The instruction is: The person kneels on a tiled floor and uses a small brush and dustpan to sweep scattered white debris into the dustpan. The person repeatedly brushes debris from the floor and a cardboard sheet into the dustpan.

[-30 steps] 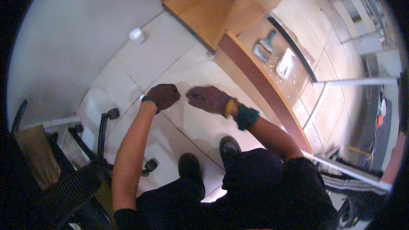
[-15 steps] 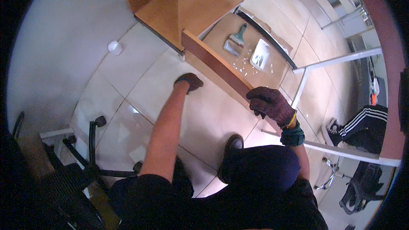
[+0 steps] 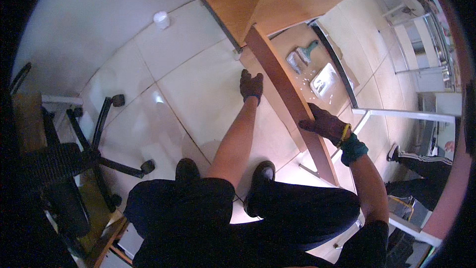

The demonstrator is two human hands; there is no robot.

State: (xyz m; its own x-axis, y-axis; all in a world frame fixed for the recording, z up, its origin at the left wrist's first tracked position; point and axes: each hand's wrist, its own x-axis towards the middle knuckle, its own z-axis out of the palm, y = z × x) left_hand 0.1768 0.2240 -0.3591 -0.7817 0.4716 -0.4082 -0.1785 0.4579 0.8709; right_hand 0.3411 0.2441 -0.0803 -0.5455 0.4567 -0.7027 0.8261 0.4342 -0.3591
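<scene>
Right hand point(image 3: 325, 123), in a dark maroon knitted glove, has moved since a second ago from above the pale floor tiles point(image 3: 191, 89) to a long reddish-brown wooden panel point(image 3: 285, 89), clasping its upper edge. Left hand point(image 3: 251, 87), gloved alike, reaches near the panel's left face, fingers spread. This panel runs from an orange-brown wooden cabinet point(image 3: 230, 5), far, toward the near right, beside a wide green-handled paintbrush point(image 3: 302, 55).

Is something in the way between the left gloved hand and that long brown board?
Nothing visible is in the way: just an open gap shows between the left hand and the brown board. The right hand is on the board's edge.
</scene>
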